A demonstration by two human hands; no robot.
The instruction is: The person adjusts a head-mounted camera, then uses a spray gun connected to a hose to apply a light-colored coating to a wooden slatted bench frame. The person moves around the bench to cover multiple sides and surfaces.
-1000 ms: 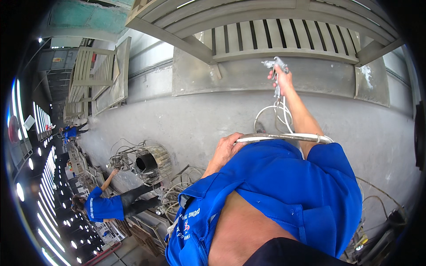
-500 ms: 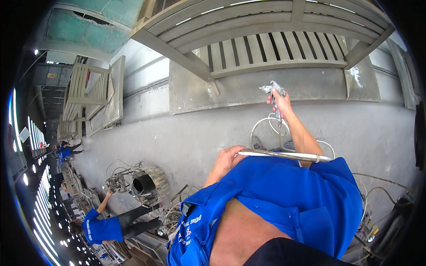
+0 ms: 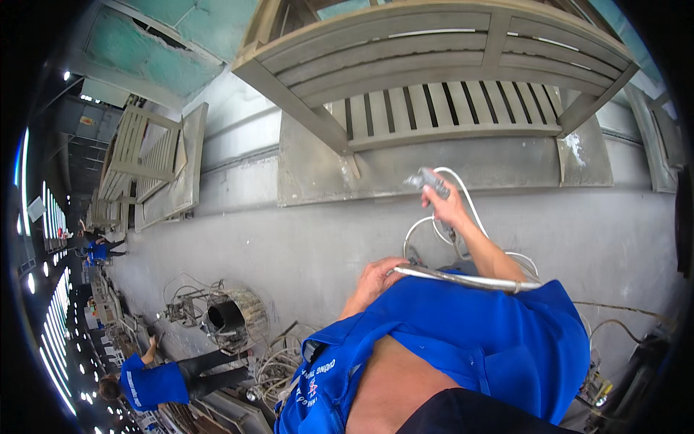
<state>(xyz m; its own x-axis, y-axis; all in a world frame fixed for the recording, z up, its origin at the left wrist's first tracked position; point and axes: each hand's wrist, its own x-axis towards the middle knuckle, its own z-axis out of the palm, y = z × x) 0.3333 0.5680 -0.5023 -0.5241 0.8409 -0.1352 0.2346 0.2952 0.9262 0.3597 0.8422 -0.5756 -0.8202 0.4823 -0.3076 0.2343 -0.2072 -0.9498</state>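
My right hand is wrapped round the grip of a metal spray gun, its nozzle pointing left; the gun is somewhat smeared by motion. A white hose loops beside the gun and down toward my body. My left hand is closed on a thicker bundle of white and grey hose that lies across my front. Beyond the gun stands a slatted wooden bench, grey-brown, with its backrest rails facing me. The gun is apart from the bench.
The bench rests on a grey board. Another slatted bench stands at the left. A crusted drum with hoses is on the floor at lower left, near a person in a blue shirt. More hoses trail at the right.
My right hand with the spray gun has come slightly nearer and left, and the gun has tilted. A white hose loop now shows right of it. The view has shifted a little.
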